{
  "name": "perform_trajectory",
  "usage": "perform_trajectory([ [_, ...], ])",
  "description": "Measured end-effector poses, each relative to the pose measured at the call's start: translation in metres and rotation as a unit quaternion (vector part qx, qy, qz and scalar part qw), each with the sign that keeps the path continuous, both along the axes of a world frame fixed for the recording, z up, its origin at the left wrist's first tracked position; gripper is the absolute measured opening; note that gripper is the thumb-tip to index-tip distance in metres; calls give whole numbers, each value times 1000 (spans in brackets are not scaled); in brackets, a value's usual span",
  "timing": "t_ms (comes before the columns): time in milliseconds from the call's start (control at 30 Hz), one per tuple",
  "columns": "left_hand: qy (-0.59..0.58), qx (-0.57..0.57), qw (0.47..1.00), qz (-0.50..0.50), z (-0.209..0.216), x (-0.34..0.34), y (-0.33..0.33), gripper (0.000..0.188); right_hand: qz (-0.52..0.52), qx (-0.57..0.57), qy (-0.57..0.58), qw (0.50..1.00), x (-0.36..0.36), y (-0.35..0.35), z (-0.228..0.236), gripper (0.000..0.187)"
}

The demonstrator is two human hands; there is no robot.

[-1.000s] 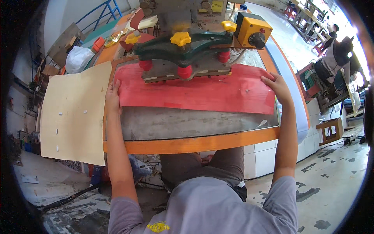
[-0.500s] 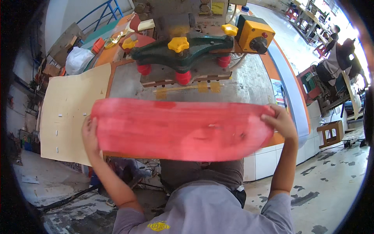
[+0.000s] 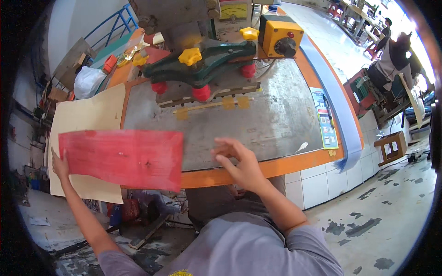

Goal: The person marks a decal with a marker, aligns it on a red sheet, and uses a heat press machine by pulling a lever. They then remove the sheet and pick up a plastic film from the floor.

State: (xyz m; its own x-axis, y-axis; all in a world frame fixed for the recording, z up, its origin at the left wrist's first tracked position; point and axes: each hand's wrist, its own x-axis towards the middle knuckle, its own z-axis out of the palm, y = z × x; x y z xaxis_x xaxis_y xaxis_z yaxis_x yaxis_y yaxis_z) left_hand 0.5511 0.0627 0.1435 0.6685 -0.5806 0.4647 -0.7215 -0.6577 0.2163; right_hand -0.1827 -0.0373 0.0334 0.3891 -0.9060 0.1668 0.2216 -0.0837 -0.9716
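Note:
A flat, rectangular red sheet [image 3: 122, 158] hangs at the left, over the worktable's left front corner and in front of a large cream board [image 3: 90, 112]. My left hand [image 3: 61, 166] grips its left edge, with some fingers hidden. To the right of the sheet, my right hand [image 3: 239, 165] is raised over the table's front edge, fingers apart and holding nothing. Behind both hands stands a press machine with a dark green clamp arm [image 3: 214, 60], yellow star knobs [image 3: 190, 56] and red feet [image 3: 201, 93], above a grey metal plate [image 3: 271, 119].
A yellow control box [image 3: 281, 39] with a black dial stands right of the press. A printed card [image 3: 325, 119] and a pale blue cloth strip [image 3: 338, 92] lie along the table's right side. A white plastic bag [image 3: 88, 82] sits at the back left; a wooden stool [image 3: 391, 148] stands on the floor right.
The red sheet has moved left, off the front of the metal plate, in my left hand. My right hand has let go of its right end and come toward the middle.

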Motion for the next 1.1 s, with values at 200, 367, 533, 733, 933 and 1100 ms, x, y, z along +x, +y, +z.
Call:
perform_trajectory([
  [200, -36, -122, 962, -243, -46, -202, -53, 62, -194, -223, 275, 915, -93, 35, -22, 30],
  [367, 95, -332, 758, -552, -49, -410, 13, 57, -386, -257, 346, 816, -142, 48, -55, 25],
  [533, 111, -418, 326, -841, 61, -535, 9, 91, -385, -374, 385, 750, -152, 49, -105, 27],
  [733, 69, -419, 301, -854, 86, -559, 0, 38, -414, -409, 385, 716, -148, 41, -123, 29],
  [933, 86, -399, 345, -845, 89, -566, 8, 44, -419, -412, 386, 711, -148, 39, -125, 30],
  [1100, 53, -403, 312, -859, 94, -570, 5, 37, -423, -410, 382, 712, -145, 38, -127, 30],
])
